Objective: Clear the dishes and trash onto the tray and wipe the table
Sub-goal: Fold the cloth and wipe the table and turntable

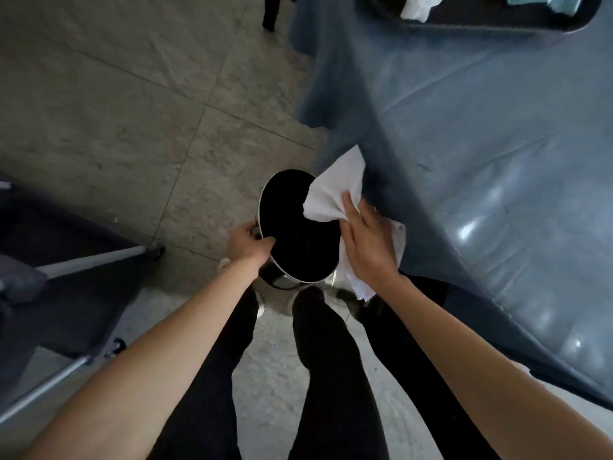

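Beside the table (497,144) edge, the left hand (243,242) grips the rim of a round black bin (295,234) on the floor. Right hand (368,242) clutches a white cloth (331,190) over its opening. Farther off, a dark tray (481,18) holds crumpled trash.

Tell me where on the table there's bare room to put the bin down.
The blue table cover is bare from the right hand and its white cloth up to the dark tray at the far edge. That far end is crowded. The left hand grips the bin rim.
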